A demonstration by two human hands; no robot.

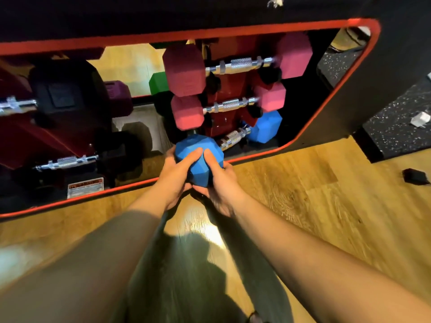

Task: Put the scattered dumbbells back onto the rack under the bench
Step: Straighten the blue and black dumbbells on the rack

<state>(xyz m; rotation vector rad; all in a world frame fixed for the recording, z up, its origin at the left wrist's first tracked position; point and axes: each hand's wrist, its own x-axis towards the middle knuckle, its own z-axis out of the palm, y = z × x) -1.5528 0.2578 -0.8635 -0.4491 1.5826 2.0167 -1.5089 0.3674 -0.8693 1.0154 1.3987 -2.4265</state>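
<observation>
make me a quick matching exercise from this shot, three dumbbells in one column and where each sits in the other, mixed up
Things:
1. blue dumbbell
2. dark red dumbbell
3. pink dumbbell

Places:
A. top rung of the rack
B. middle rung, between the other two
C. lowest, tilted, its near head held by the left hand and the right hand

Pairs: 1-C, 2-A, 3-B
</observation>
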